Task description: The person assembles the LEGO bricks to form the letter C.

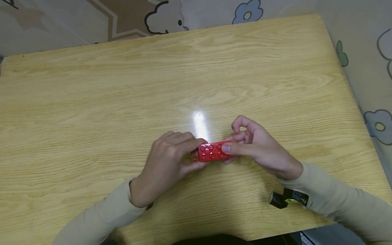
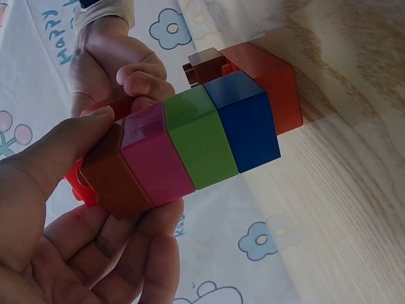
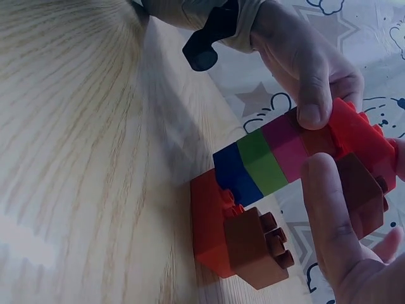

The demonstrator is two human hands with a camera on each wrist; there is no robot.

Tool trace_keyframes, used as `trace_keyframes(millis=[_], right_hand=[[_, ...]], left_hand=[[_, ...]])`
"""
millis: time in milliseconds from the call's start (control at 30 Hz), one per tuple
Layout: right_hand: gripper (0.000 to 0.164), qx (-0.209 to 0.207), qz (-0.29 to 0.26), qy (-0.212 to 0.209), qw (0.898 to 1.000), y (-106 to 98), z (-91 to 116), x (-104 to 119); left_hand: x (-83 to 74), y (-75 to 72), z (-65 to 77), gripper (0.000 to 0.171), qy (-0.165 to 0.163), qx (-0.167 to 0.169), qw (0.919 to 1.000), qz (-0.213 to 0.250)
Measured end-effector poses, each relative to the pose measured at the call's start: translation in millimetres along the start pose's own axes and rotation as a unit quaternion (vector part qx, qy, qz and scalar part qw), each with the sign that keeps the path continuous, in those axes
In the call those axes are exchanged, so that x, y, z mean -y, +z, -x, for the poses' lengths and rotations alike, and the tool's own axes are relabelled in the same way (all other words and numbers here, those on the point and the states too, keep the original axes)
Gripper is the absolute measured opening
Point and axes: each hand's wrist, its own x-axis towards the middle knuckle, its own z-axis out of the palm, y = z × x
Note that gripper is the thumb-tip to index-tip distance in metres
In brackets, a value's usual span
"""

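Both hands are at a tower of toy building bricks. My left hand [image 1: 166, 160] grips it near the top, thumb and fingers about the brown brick [image 2: 117, 171]. Below that brick come a pink brick [image 2: 158, 152], a green brick [image 2: 201, 136] and a blue brick [image 2: 243, 120]. At the foot is a red base brick [image 3: 209, 228] with a small brown brick [image 3: 253, 247] beside the column. A long red brick [image 1: 211, 153] lies across the top, studs up. My right hand [image 1: 260, 146] pinches its right end, thumb on the studs; another brown brick [image 3: 361, 190] sits under it.
The wooden table [image 1: 107, 102] runs far to the left and back, its front edge close to the body. Patterned surfaces with cartoon flowers [image 1: 379, 126] lie beyond its back and right edges. A black camera [image 1: 278, 200] juts from the right wrist.
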Motion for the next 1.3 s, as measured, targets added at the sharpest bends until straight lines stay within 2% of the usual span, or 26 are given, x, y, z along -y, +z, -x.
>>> trace_keyframes(millis=[133,267,367,467,567,633,700,833,933,1067,1100,1200,1300], right_hand=[[0.034,0.001,0.004,0.007,1.000,-1,0,2],[0.032,-0.006,0.038,0.026,0.999,-2,0,6],[0.031,-0.019,0.091,0.024,0.995,-4,1,8],[0.024,-0.048,0.148,-0.008,0.988,-8,4,8],[0.025,-0.079,0.224,-0.036,0.971,-16,6,6],[0.021,-0.073,0.284,-0.037,0.955,-23,7,3],[0.023,-0.042,0.344,-0.026,0.938,-30,7,-2],[0.046,0.034,0.424,-0.016,0.905,-36,8,-13],[0.051,0.060,0.468,-0.052,0.880,-32,5,-20],[0.044,0.047,0.526,-0.120,0.841,-25,0,-27],[0.041,0.040,0.535,-0.130,0.834,-23,-1,-28],[0.036,0.024,0.550,-0.142,0.823,-21,-4,-28],[0.035,0.023,0.553,-0.138,0.821,-21,-6,-26]], left_hand=[[0.0,-0.1,-0.3,0.042,0.001,-0.002,1.0000,-0.001],[-0.1,-0.5,-0.4,0.042,-0.001,-0.002,1.0000,-0.001],[-0.4,-1.2,-0.6,0.043,-0.002,-0.001,1.0000,-0.001],[-0.7,-1.2,-0.3,0.044,-0.002,-0.001,1.0000,-0.002],[-0.6,-0.5,0.6,0.042,-0.002,-0.002,1.0000,-0.004],[-1.0,-0.4,1.0,0.041,-0.003,-0.002,1.0000,-0.004],[-1.4,-0.1,1.4,0.041,-0.004,-0.002,1.0000,-0.001],[-2.2,0.8,1.9,0.044,-0.008,0.000,0.9999,0.006],[-2.4,0.8,2.1,0.045,-0.010,0.000,0.9999,0.008],[-2.4,1.2,2.6,0.044,-0.011,0.000,0.9999,0.011],[-2.3,1.2,2.6,0.044,-0.010,0.001,0.9999,0.012],[-1.7,-0.6,1.0,0.043,-0.011,0.006,0.9998,0.017],[0.4,-5.5,-3.8,0.042,-0.026,0.018,0.9990,0.030]])
